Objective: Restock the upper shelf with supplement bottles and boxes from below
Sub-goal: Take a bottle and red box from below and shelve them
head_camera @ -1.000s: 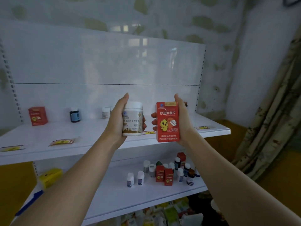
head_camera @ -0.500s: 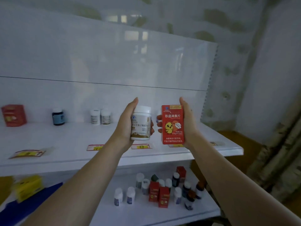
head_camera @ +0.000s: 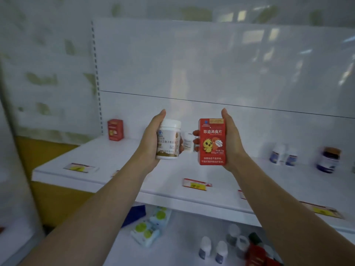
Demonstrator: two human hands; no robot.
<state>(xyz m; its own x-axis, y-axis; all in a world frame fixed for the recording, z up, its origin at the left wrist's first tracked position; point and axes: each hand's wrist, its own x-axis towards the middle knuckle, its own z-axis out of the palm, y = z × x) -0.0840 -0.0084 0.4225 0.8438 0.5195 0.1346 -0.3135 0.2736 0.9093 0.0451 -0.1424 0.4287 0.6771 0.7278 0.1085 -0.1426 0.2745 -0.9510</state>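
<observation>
In the head view, a white bottle [head_camera: 169, 140] is held in the left hand [head_camera: 151, 143], the grip wrapped round its body from the left, and a red box [head_camera: 212, 142] is clasped in the right hand [head_camera: 233, 143], thumb along its right edge and fingertips showing at its left edge. Both things are carried upright, long axes vertical, side by side but apart, above the front half of the upper shelf [head_camera: 134, 169]. The bare shelf lies below and beyond both grips, so a forward and downward set-down seems called for. The left hand is nearer the bare stretch beside the boxed item [head_camera: 115, 129] at the back. The right hand is nearer the gap before the blue-labelled bottles [head_camera: 282, 155] and the dark jar [head_camera: 328, 160]. A small bottle [head_camera: 188, 144] is seen between the hands, farther back. Compared with half a second ago, both holds are unchanged, while the shelf's left end has been brought well into frame and the lower shelf [head_camera: 172, 237] stock has shifted to the bottom right.
</observation>
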